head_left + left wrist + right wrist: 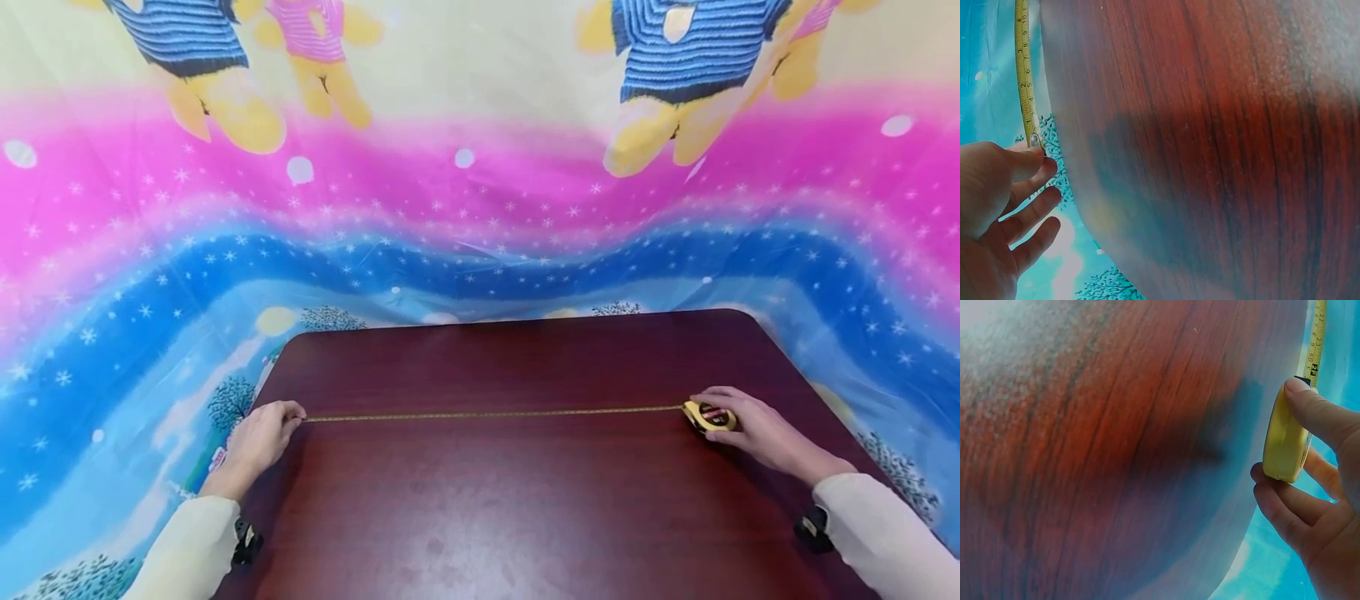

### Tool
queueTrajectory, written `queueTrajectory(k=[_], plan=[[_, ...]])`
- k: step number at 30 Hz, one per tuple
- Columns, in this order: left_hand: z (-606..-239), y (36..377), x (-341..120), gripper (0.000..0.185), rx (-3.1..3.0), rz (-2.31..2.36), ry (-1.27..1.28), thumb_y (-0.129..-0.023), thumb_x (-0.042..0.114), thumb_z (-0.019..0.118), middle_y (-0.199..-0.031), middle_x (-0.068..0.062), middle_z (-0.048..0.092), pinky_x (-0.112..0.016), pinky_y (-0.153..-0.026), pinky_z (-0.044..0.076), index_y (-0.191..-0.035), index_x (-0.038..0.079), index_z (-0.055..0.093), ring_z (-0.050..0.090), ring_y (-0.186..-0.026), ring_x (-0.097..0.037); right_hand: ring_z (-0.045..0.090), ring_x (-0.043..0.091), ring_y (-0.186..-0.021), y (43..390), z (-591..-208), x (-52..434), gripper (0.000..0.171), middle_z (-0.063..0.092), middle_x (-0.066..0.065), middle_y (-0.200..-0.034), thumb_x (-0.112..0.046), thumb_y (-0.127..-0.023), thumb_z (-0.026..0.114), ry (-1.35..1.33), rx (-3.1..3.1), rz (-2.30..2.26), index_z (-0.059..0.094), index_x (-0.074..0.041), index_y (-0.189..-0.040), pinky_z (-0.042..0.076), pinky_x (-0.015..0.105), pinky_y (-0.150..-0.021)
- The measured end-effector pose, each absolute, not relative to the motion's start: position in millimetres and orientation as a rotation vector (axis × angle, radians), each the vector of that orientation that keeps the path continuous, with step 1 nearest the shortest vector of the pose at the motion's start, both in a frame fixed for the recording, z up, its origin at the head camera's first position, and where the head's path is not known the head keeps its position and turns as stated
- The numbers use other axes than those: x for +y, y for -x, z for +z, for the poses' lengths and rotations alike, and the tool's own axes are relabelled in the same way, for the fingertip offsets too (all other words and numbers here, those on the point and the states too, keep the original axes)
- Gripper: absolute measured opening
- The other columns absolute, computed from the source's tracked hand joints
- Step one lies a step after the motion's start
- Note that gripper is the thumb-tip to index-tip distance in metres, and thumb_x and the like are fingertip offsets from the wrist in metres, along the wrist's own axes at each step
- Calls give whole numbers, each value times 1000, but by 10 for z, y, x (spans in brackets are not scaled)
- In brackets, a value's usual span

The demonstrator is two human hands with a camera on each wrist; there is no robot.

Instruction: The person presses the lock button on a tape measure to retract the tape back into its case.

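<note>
Left hand (258, 440) pinches tape (487, 413) end — right hand (757, 429) grips case (708, 416); star-patterned cloth (480, 250) surrounds table (525, 500).

The tape's numbers (495, 413) are reading too small in the head view (just a thin yellow line); fingers are hiding part of the tape measure case (1285, 440).

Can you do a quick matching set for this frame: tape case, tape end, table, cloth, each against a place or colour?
Things:
1. tape case
2. tape end
3. table
4. cloth

Matches:
A. dark red wood grain
B. pinched by the left hand
C. pink and blue, with bears
D. held by the right hand

Pairs: 1-D, 2-B, 3-A, 4-C
</note>
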State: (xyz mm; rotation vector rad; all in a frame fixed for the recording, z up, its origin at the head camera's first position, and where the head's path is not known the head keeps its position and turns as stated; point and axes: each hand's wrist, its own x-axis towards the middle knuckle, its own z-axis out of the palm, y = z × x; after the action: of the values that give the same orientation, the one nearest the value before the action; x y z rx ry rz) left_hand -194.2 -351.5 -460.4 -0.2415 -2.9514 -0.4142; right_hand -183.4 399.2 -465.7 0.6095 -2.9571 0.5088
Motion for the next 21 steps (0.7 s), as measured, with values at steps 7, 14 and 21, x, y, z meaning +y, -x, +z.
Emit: queueTrajectory(k=[7,14,21], plan=[[-4617,1961,-3489,15,-2933,-424,256,-98,5,62,-100,-16,75,-47,-68,56,-107,3,74,68,-80,-27,59,35,-118,1847,-4648,3984,56,60,15,-134,-27,-87,80,-605,-2972,527,61,-11,-137,51,51,-89],[-4629,1969,-3491,16,-2926,-429,254,-98,6,62,-101,-17,75,-48,-70,57,-108,4,74,69,-82,-28,59,36,-118,1869,-4652,3944,57,59,17,-135,-27,-87,80,-610,-2976,556,60,-10,-138,49,57,-91],[-4650,1956,-3482,13,-2934,-462,246,-97,6,63,-100,-14,75,-51,-74,56,-103,7,74,69,-84,-29,58,37,-119,1875,-4672,3919,56,59,18,-135,-22,-86,81,-588,-2984,559,61,-10,-137,49,58,-91]])
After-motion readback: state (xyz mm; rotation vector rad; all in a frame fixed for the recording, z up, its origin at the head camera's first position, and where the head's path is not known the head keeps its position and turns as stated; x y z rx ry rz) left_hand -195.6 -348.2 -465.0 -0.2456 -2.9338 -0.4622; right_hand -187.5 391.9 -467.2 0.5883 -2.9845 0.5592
